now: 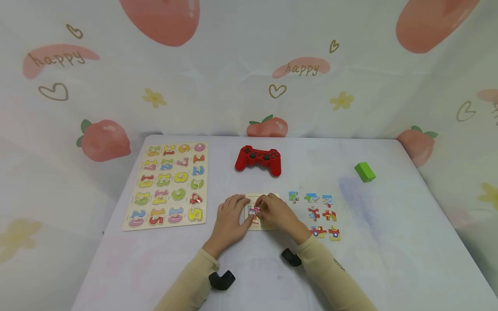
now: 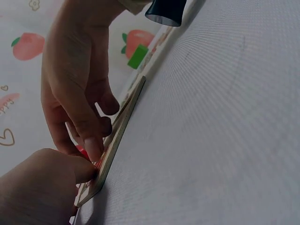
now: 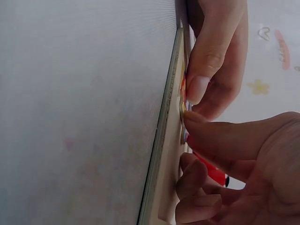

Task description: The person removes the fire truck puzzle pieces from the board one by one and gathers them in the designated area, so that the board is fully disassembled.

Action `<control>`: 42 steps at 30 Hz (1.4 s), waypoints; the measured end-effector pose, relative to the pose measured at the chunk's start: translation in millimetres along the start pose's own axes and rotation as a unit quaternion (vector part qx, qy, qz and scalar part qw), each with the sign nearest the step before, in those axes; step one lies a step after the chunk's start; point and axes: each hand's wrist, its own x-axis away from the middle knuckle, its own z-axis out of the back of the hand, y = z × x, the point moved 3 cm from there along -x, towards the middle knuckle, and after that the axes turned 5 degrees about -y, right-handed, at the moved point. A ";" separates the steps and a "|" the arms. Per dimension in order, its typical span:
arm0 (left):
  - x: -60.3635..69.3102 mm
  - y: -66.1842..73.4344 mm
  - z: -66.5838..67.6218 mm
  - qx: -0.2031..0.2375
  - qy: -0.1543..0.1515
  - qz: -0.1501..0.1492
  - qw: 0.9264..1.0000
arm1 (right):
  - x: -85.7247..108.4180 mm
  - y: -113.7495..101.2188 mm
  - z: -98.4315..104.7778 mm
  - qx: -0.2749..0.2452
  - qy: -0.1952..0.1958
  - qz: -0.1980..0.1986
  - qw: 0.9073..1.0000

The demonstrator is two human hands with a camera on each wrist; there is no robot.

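A small wooden jigsaw tray (image 1: 265, 228) lies on the table in front of the person, with a few colourful pieces inside. Along its left side rests the left hand (image 1: 230, 218), fingers extended, its thumb touching a puzzle piece (image 1: 252, 211). From the right, the right hand (image 1: 278, 214) pinches a puzzle piece over the tray between thumb and curled fingers. The right wrist view shows the right thumb (image 3: 220, 138) against the piece, close to the left thumb (image 3: 199, 89). Both hands partly hide the pieces.
Several loose jigsaw pieces (image 1: 330, 216) lie right of the tray. A wooden number board (image 1: 204, 183) stands left, a red game controller (image 1: 258, 158) behind, and a green block (image 1: 365, 172) at the back right. Black wrist devices (image 1: 221, 280) sit by the sleeves.
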 end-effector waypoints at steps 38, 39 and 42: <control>-0.5 0.0 -2.2 -0.002 -0.001 0.004 1.000 | 12.1 34.1 44.1 -0.116 0.019 -0.063 0.991; -0.5 0.0 -2.3 -0.003 -0.001 0.005 1.000 | 16.3 39.1 48.7 -0.110 0.019 -0.064 0.992; -0.5 -0.3 -2.2 -0.002 -0.003 0.007 1.000 | 28.7 52.9 60.4 -0.098 0.010 -0.069 0.993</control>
